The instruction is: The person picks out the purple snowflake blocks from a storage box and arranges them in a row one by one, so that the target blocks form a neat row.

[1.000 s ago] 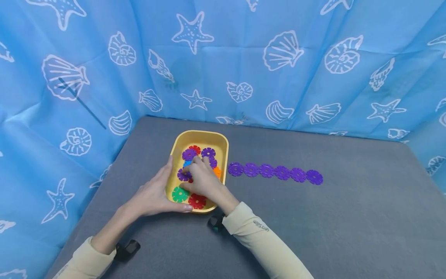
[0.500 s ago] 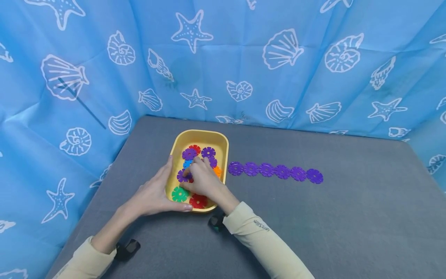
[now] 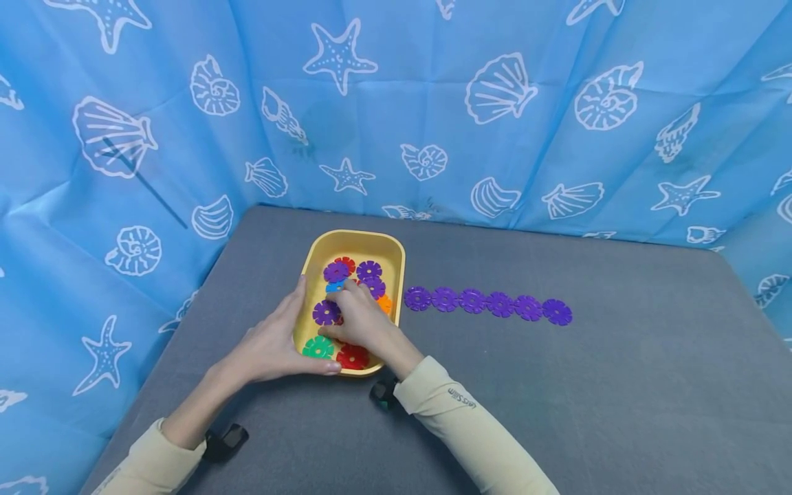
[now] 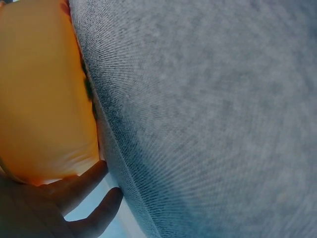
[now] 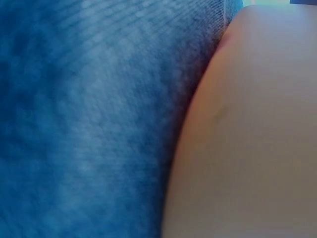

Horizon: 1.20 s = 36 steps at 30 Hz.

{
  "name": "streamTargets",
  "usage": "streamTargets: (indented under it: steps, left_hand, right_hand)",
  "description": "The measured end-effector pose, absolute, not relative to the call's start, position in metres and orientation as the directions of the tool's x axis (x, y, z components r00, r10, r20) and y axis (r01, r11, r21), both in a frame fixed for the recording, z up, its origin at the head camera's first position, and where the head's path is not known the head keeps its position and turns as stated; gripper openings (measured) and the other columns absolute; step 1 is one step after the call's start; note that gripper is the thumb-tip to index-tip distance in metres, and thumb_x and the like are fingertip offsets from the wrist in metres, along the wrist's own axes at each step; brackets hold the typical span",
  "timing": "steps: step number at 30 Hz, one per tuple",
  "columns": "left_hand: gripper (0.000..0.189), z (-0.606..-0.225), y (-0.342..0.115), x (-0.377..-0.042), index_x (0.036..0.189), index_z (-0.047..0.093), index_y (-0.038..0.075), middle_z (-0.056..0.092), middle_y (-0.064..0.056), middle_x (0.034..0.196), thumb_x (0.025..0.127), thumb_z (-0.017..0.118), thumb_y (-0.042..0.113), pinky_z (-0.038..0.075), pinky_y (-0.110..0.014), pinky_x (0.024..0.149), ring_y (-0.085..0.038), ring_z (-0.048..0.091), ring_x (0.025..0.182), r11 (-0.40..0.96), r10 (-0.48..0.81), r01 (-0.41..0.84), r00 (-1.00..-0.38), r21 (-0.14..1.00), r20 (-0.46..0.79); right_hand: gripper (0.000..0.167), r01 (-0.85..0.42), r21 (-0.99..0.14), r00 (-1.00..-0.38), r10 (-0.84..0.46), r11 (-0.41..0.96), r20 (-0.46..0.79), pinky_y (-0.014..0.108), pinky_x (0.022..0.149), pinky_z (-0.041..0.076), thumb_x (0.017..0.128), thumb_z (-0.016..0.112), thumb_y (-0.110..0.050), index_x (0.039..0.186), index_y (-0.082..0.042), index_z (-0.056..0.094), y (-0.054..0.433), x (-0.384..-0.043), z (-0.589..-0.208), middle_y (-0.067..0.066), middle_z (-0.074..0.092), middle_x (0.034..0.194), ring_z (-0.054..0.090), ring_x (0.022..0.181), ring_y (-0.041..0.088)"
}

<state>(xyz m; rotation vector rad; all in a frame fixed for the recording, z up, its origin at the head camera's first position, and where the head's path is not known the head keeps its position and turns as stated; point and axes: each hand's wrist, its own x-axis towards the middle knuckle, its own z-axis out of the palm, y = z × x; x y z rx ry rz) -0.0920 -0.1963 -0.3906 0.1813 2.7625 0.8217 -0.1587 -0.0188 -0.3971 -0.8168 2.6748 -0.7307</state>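
Observation:
In the head view, a yellow tray (image 3: 386, 250) holds loose notched plastic discs in several colours. My left hand (image 3: 272, 347) spans its near left corner, the thumb along the near wall and fingers against the left side. In the left wrist view, straight spread fingers (image 4: 84, 186) touch the tray (image 4: 44, 94). My right hand (image 3: 361, 316) reaches into the tray with bent fingers. Its fingertips are partly hidden, so a grip on a disc cannot be made out. Around it lie a purple disc (image 3: 326, 312), a green disc (image 3: 318, 348), a red disc (image 3: 353, 357) and a blue disc (image 3: 335, 288).
Right of the tray, a row of several purple discs (image 3: 473, 301) lies end to end on the grey table (image 3: 619, 385). A blue curtain (image 3: 396, 124) with shell prints hangs behind and to the left. The right wrist view is mostly blurred.
Inside the tray, my right fingertips shift slightly, uncovering more of the purple disc beside them. The green disc slides a little toward the near wall. My left hand stays put.

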Motion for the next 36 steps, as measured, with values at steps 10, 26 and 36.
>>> streamTargets:
  steps: [10, 26, 36]
  left_hand:
    - [0.141, -0.3904, -0.1956, -0.0918, 0.165, -0.009, 0.021, 0.024, -0.017, 0.167, 0.069, 0.081, 0.072, 0.055, -0.052, 0.091, -0.034, 0.053, 0.129, 0.829, 0.191, 0.045, -0.96, 0.558, -0.207]
    - [0.144, -0.3912, -0.1963, -0.0918, 0.165, -0.011, 0.019, 0.02, -0.017, 0.169, 0.068, 0.079, 0.076, 0.049, -0.065, 0.101, -0.04, 0.047, 0.139, 0.836, 0.2, 0.062, -0.96, 0.545, -0.198]
    - [0.143, -0.3919, -0.1963, -0.0913, 0.165, -0.011, 0.02, 0.023, -0.016, 0.167, 0.068, 0.08, 0.075, 0.053, -0.059, 0.099, -0.038, 0.048, 0.138, 0.822, 0.204, 0.058, -0.959, 0.567, -0.198]
  right_hand:
    - [0.061, -0.465, -0.496, -0.791, -0.596, 0.733, -0.139, 0.026, 0.085, 0.043, 0.091, 0.077, -0.039, 0.141, -0.008, 0.062, -0.0195, -0.1584, -0.3963, 0.008, 0.058, 0.116, 0.047, 0.104, 0.019]
    - [0.046, -0.587, -0.438, -0.742, -0.669, 0.681, -0.047, 0.03, 0.093, 0.05, 0.096, 0.07, -0.039, 0.13, -0.007, 0.068, -0.02, -0.1552, -0.3986, 0.009, 0.063, 0.115, 0.051, 0.102, 0.019]
    - [0.033, -0.592, -0.519, -0.721, -0.693, 0.617, -0.003, 0.02, 0.072, 0.046, 0.096, 0.072, -0.03, 0.116, -0.004, 0.075, -0.0205, -0.1587, -0.3989, 0.007, 0.069, 0.093, 0.052, 0.083, 0.014]
